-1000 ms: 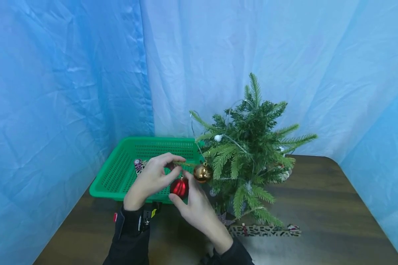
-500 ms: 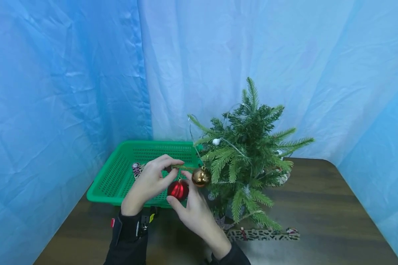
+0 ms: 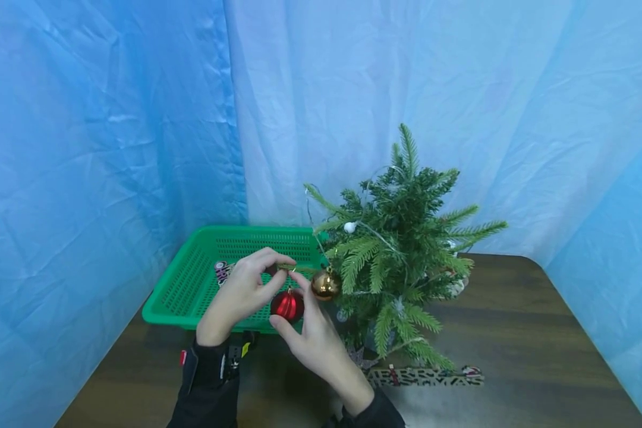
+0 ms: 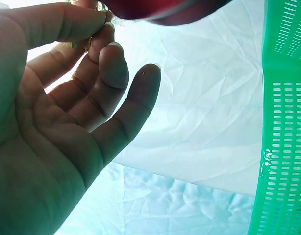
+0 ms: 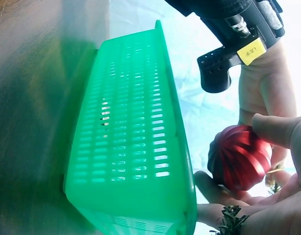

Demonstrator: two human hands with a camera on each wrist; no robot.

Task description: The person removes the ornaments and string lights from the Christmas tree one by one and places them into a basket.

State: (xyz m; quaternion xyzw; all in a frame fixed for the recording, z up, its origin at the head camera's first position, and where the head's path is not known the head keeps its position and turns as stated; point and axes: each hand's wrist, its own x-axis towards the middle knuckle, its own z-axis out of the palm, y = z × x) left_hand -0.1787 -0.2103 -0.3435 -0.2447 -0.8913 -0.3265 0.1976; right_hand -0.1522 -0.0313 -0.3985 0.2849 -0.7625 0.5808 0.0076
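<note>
Barely shifted, left hand [image 3: 243, 290] pinches gold cord [image 3: 287, 267], right hand [image 3: 317, 339] grips red bauble [image 3: 287, 305]; only right-wrist view shows outside of basket [image 5: 133, 196]; tree [image 3: 406, 208] right of basket.

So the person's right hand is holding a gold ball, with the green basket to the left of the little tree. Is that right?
Not quite: the right hand holds a red ball, as the right wrist view shows. The green basket is indeed left of the tree.
</note>
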